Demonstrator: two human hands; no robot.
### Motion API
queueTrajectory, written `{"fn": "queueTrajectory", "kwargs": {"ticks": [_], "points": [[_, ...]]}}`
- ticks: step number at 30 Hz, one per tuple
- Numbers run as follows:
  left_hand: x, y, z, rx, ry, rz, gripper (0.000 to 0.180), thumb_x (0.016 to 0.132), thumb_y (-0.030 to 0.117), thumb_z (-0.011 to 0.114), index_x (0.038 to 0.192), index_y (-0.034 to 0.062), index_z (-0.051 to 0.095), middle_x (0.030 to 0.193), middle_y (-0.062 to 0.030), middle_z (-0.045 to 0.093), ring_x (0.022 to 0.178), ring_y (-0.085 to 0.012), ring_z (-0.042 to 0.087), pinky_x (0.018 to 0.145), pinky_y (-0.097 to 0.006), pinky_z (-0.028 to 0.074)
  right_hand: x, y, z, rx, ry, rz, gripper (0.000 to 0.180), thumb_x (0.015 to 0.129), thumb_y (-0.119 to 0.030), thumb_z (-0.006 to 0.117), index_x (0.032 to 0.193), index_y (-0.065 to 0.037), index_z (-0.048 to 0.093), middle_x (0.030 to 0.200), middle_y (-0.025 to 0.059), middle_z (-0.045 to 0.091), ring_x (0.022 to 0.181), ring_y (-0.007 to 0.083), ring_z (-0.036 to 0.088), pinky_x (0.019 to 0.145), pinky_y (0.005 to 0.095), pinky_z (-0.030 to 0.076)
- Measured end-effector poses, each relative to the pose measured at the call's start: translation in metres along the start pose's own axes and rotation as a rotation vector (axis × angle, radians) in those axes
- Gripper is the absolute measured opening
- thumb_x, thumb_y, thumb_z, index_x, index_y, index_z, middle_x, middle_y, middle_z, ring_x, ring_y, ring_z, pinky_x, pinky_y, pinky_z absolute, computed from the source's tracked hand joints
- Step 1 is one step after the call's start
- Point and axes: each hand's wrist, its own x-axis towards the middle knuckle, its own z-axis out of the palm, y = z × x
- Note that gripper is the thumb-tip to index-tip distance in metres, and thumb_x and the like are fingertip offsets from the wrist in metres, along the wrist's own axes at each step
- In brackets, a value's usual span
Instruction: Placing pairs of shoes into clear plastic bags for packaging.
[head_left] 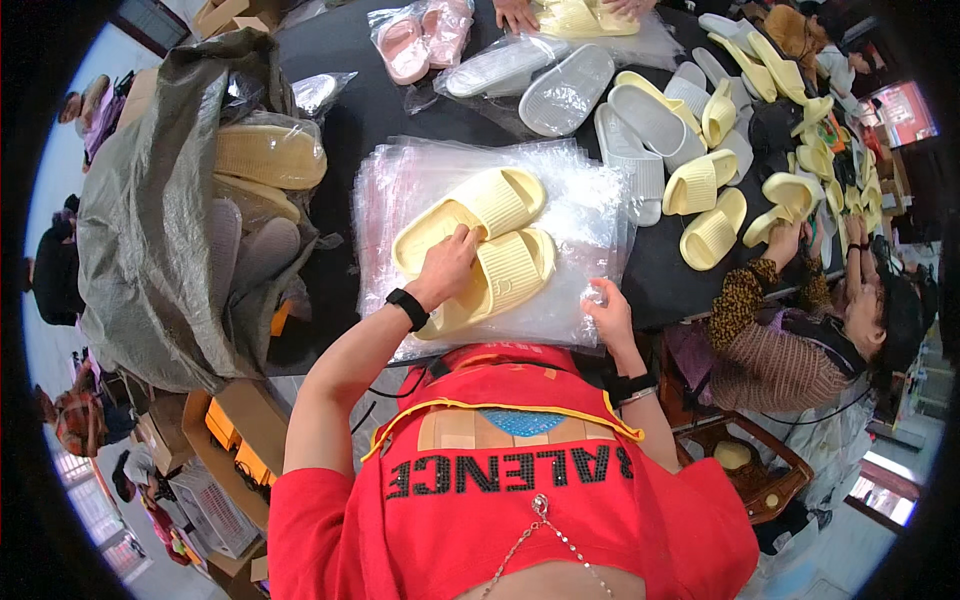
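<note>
A pair of pale yellow slide slippers [512,205] lies side by side on a stack of clear plastic bags [588,185], their straps toward the right. My left hand [452,262] is closed where the two slippers meet, its fingers curled between them and gripping them. Whether the slippers are inside the top bag or only on it, I cannot tell. At the right edge of the stack, my right hand [610,314] pinches a crumpled bit of clear plastic between thumb and fingers.
Loose grey and yellow slippers [650,120] crowd the table's right side. Bagged pink slippers [408,48] lie at the far edge, near another person's hands. A grey sack [165,220] of bagged slippers stands left. A co-worker [790,350] handles slippers at right.
</note>
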Motion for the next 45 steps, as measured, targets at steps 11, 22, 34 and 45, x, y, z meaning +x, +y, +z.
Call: {"fn": "queueTrajectory", "kwargs": {"ticks": [11,22,34,45], "points": [[0.018,0.009,0.003,-0.188,0.105,0.032,0.024,0.074,0.010,0.057,0.094,0.0000,0.050,0.091,-0.0159,0.050,0.072,-0.0359,0.057,0.062,-0.043,0.048,0.009,0.001,0.011,0.151,0.011,0.098,0.025,0.077,-0.008,0.056,0.102,-0.003,0.056,0.068,0.0032,0.054,0.061,0.0086,0.048,0.057,0.0235,0.040],[0.012,0.035,-0.005,0.052,0.042,0.149,0.013,0.073,0.006,0.052,0.084,0.0000,0.049,0.087,-0.0153,0.050,0.070,-0.0311,0.058,0.059,-0.041,0.048,0.007,0.008,0.025,0.205,0.105,-0.002,0.022,0.076,-0.009,0.059,0.097,-0.002,0.057,0.070,0.0049,0.058,0.062,0.0091,0.053,0.057,0.0251,0.043],[-0.025,-0.071,-0.053,0.085,0.262,-0.220,0.026,0.072,0.003,0.054,0.098,0.0016,0.050,0.099,-0.0156,0.051,0.078,-0.0380,0.056,0.065,-0.045,0.046,0.005,-0.019,0.019,-0.297,0.201,-0.155,0.032,0.076,-0.018,0.060,0.105,-0.004,0.055,0.108,0.0166,0.050,0.097,0.0269,0.050,0.079,0.0382,0.040],[0.087,0.057,-0.017,-0.014,0.020,0.174,0.020,0.071,0.005,0.052,0.090,0.0004,0.049,0.098,-0.0164,0.051,0.078,-0.0369,0.056,0.067,-0.044,0.047,0.034,-0.001,0.037,-0.527,0.226,-0.194,0.071,0.073,-0.047,0.057,0.129,-0.007,0.037,0.142,0.0200,0.015,0.130,0.0363,0.016,0.101,0.0583,0.011]]}}
